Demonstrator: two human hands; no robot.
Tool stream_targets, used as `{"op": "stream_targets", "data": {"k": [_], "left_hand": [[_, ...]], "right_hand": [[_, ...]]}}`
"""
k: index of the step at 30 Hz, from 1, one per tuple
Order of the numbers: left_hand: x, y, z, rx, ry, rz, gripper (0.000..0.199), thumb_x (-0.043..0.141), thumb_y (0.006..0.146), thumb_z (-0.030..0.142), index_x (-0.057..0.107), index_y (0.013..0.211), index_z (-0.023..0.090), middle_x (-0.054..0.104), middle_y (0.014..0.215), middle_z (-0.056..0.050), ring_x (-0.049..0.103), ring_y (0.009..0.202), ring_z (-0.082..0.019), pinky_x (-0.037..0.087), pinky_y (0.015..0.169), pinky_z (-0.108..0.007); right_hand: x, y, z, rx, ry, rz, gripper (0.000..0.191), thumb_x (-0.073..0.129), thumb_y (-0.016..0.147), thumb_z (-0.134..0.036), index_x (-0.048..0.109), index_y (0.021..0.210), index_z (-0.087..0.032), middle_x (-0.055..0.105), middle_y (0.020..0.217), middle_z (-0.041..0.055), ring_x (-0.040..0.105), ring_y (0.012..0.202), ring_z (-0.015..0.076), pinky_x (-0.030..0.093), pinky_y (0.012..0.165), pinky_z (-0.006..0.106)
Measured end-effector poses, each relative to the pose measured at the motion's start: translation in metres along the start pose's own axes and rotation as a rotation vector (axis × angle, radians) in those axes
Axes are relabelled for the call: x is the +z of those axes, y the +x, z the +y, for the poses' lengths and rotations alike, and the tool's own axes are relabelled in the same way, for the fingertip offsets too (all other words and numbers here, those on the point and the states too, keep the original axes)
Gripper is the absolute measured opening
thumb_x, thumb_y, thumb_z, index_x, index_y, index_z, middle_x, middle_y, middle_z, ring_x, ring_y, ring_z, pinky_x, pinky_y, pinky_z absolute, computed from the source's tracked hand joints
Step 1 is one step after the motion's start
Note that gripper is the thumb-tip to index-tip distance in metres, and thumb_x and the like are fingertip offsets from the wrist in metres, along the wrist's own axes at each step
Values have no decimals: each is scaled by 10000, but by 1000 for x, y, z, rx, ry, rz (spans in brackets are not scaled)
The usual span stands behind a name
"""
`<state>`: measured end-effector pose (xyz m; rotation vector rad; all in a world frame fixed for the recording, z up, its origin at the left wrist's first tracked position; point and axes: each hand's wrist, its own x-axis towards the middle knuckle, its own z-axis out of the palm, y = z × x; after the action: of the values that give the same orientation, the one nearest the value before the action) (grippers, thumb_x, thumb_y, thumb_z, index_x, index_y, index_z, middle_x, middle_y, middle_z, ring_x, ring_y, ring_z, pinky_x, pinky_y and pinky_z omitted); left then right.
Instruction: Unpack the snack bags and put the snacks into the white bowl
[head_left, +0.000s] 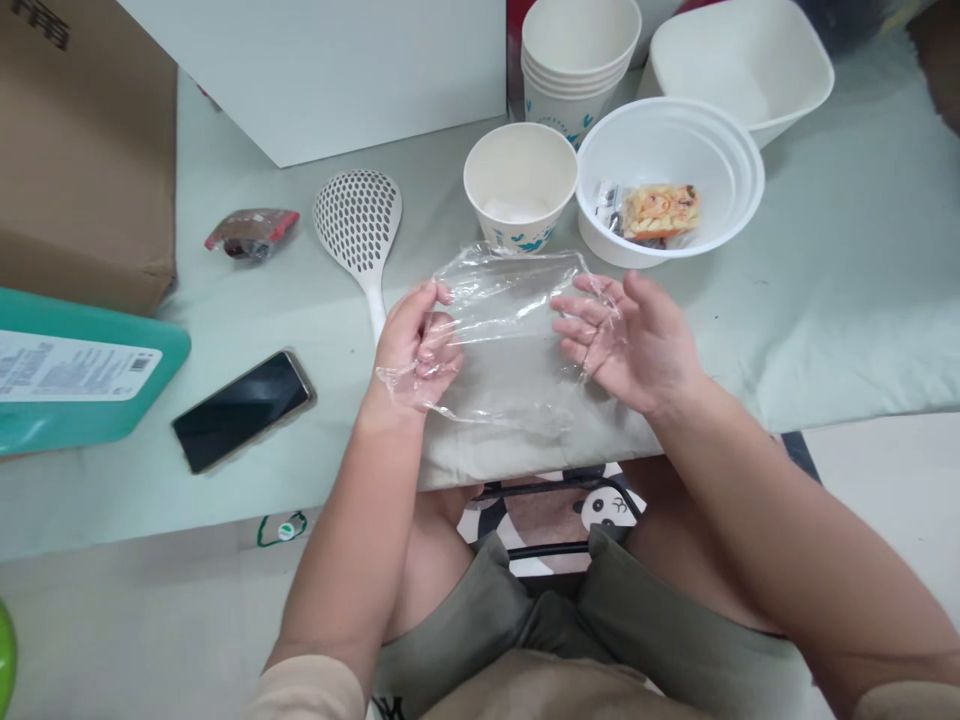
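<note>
A crumpled piece of clear plastic film (510,330) stretches between my two hands above the table's near edge. My left hand (412,345) has its fingers curled and pinches the film's left side. On the other side, my right hand (634,335) is open, its fingers apart and the film lying across the fingertips. Just beyond the film stands a single paper cup (517,175) with blue print. To its right, touching or nearly so, a white plastic bowl (739,190) holds a wrapped snack (660,212) and small packets.
A white slotted skimmer (360,215), a small red-edged packet (253,232) and a phone (244,410) lie left. A green bottle (150,350) and cardboard box (97,150) are farther left. Behind are a white box (337,70), stacked cups (577,60) and a square bowl (750,65).
</note>
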<state>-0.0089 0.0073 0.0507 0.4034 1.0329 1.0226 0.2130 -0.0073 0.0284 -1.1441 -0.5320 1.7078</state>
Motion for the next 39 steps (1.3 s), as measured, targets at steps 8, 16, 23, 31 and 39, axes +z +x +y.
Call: {"op": "stream_targets", "data": {"k": [8, 16, 23, 31, 39], "left_hand": [[-8, 2, 7, -7, -143, -20, 519, 301, 1101, 271, 576, 664, 210, 156, 333, 103, 73, 243, -52, 106, 290, -179], [-23, 8, 12, -9, -115, -76, 497, 281, 1098, 295, 569, 699, 219, 117, 356, 112, 59, 250, -66, 52, 294, -193], [-18, 7, 12, 1, -130, -33, 561, 231, 1114, 300, 565, 673, 208, 49, 359, 115, 7, 245, -63, 13, 292, -196], [-27, 9, 10, 18, -85, -60, 449, 450, 1076, 375, 620, 690, 222, 186, 323, 105, 125, 231, -56, 67, 296, -190], [-29, 7, 8, 24, -25, -54, 420, 493, 1062, 402, 629, 705, 225, 188, 339, 108, 133, 253, -51, 86, 312, -192]], "right_hand": [[3, -8, -5, 121, -114, -39, 260, 852, 773, -308, 703, 954, -197, 751, 707, 0, 627, 488, 85, 486, 461, 187], [0, -4, -14, -54, -171, 91, 163, 758, 846, -327, 699, 944, -212, 649, 530, -41, 345, 333, 49, 230, 353, 208], [-7, -3, -9, -147, -106, 22, 426, 897, 674, -408, 682, 1019, -283, 680, 705, -61, 475, 486, 67, 381, 450, 229], [-7, -3, -6, -176, -179, 47, 237, 807, 823, -304, 720, 1031, -233, 736, 711, -32, 636, 534, 92, 525, 549, 232], [-4, 2, -8, -215, -135, 254, 375, 767, 885, -557, 717, 795, -196, 677, 545, -18, 600, 435, 96, 515, 482, 225]]}}
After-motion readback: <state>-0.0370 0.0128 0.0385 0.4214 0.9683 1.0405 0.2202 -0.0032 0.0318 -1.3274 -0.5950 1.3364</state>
